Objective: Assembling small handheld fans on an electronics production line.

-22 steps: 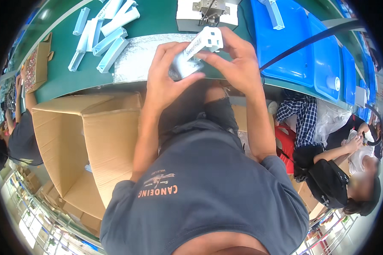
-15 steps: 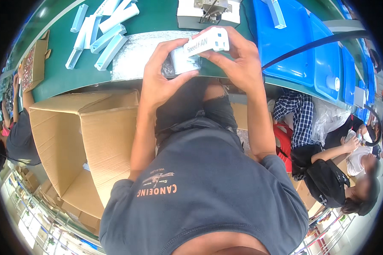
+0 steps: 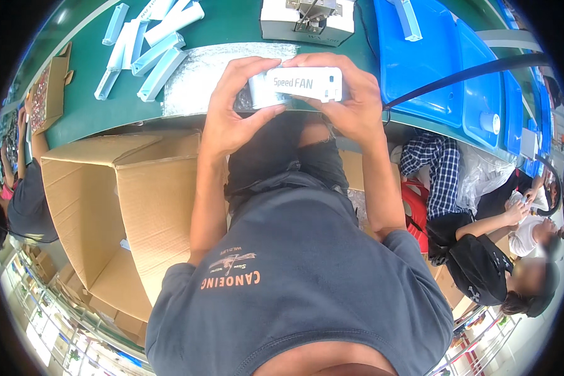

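My left hand [image 3: 233, 119] grips a pale blue plastic housing [image 3: 259, 93] between its thumb and fingers. My right hand [image 3: 361, 103] is closed on a white plastic casing [image 3: 294, 84] with dark print and small cut-outs at its right end. The casing's left end overlaps the front of the pale blue housing; whether the two are joined I cannot tell. Both pieces are held above the near edge of the green table [image 3: 232, 25]. Behind my left hand lies a scuffed silvery sheet [image 3: 194, 75].
Several pale blue casings [image 3: 161, 75] lie at the table's left. A white box-shaped metal fixture [image 3: 307, 28] stands behind my hands. Blue trays [image 3: 413, 81] and a black cable [image 3: 464, 76] are on the right. An open cardboard box [image 3: 156, 207] stands below left. Other people sit on both sides.
My right hand has turned the white casing so that its printed face is level and shows more fully. Both hands have moved slightly, still gripping their pieces.
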### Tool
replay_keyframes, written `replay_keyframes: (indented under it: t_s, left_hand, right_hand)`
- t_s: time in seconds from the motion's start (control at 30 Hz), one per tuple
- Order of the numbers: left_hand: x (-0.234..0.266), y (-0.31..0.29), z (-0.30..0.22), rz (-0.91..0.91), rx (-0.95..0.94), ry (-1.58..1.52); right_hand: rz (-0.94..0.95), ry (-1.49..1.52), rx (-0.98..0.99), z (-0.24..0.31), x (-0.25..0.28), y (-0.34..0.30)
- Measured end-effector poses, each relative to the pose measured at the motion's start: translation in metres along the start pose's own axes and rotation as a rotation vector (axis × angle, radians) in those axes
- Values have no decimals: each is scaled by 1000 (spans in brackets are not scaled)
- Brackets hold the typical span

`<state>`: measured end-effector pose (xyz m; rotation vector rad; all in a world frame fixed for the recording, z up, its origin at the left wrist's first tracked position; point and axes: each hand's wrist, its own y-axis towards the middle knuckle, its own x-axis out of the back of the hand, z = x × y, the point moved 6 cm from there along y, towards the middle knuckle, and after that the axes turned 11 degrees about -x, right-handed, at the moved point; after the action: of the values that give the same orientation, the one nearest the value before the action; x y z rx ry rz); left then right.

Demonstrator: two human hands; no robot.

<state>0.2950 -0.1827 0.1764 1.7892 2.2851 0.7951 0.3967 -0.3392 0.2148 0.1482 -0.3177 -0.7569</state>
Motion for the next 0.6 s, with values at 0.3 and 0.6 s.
replay_keyframes:
  t_s: [0.3,0.6]
  left_hand:
    - [7,6,-6,-43,-66,112]
    - [4,20,-26,380,64,-200]
  right_hand:
    - [26,-57,-30,-4,-1,4]
    - [4,-55,-225,27,18,-15]
